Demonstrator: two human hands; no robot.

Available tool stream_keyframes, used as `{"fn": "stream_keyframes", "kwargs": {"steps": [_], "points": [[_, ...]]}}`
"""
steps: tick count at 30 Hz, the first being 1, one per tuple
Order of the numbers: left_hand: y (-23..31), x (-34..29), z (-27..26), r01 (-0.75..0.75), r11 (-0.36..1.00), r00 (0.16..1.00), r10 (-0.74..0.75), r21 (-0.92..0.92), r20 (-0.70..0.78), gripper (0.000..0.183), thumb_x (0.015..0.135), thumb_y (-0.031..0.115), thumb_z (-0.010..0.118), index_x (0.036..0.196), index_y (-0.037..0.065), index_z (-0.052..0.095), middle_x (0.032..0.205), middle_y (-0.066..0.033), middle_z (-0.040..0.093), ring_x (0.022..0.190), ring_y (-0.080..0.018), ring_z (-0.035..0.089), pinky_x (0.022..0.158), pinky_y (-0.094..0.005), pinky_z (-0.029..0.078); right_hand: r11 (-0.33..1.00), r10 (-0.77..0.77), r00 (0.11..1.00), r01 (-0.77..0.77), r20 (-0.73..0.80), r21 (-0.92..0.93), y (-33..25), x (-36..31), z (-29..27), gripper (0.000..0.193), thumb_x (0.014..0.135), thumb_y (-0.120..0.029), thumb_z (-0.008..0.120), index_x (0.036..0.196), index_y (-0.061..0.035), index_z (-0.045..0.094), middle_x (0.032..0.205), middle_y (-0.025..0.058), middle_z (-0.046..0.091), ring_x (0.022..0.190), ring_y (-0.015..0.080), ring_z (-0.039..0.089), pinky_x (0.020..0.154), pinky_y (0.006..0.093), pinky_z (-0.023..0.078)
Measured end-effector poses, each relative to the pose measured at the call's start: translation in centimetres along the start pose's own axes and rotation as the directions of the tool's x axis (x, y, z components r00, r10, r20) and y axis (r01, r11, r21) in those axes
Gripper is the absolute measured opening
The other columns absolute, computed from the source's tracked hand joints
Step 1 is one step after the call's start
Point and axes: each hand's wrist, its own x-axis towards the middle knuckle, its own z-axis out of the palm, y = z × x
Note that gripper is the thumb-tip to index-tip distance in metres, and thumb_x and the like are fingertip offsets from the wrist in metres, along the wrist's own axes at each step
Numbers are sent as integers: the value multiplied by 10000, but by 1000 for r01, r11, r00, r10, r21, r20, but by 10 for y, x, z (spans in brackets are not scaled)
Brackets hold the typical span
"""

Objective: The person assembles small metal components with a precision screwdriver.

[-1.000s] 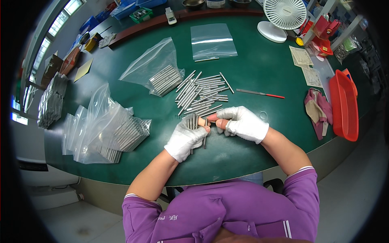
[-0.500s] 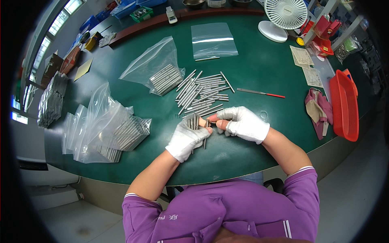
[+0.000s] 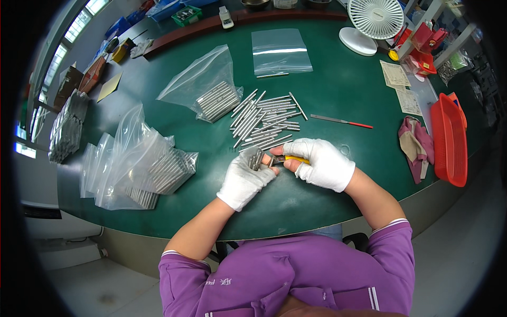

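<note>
The left hand [image 3: 244,179] still closes its grip on a small bundle of metal rods [image 3: 256,158], and the right hand [image 3: 322,164] stays clamped on a yellow-handled tool [image 3: 289,158] at the bundle's end, so nothing has shifted and the same rods remain under work. Just beyond the grip loose rods [image 3: 266,119] lie on the green counter [image 3: 343,79]. Farther left sit filled plastic bags [image 3: 137,169].

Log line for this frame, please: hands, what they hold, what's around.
left hand: holds bundle of metal rods | right hand: holds yellow-handled tool at rods | loose rods beyond | green table
</note>
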Motion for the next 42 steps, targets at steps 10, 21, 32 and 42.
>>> {"fn": "stream_keyframes", "kwargs": {"steps": [10,21,32,42], "points": [[-3,-1,1,-46,998,999,45,41,13,387,686,-14,676,1008,-31,462,845,-37,515,746,-84,494,659,-195,440,991,-92,995,95,31,-94,1,1,-3,249,783,-97,560,1027,-122,603,821,112,583,753,273,562,691,321,457],[-8,2,-1,-58,998,998,58,25,21,467,687,-12,681,1083,-56,436,878,-46,517,774,-89,510,688,-203,452,876,232,960,-275,154,397,8,6,-1,244,849,-106,521,1077,-29,563,830,-7,566,692,54,461,644,205,419],[1,5,-3,-49,999,998,50,13,-24,205,717,-12,639,876,13,512,776,-3,526,701,-61,483,631,-184,420,876,239,960,-277,143,396,8,7,-2,251,850,-93,494,1083,-24,554,764,-10,527,647,54,423,601,194,398],[8,4,-3,62,988,998,-57,-141,36,144,798,44,585,924,0,530,860,-34,596,702,-69,513,620,-190,425,991,69,981,-88,-179,-99,10,7,-7,265,841,-135,502,1079,-31,553,988,118,609,895,200,579,788,293,440]]}}
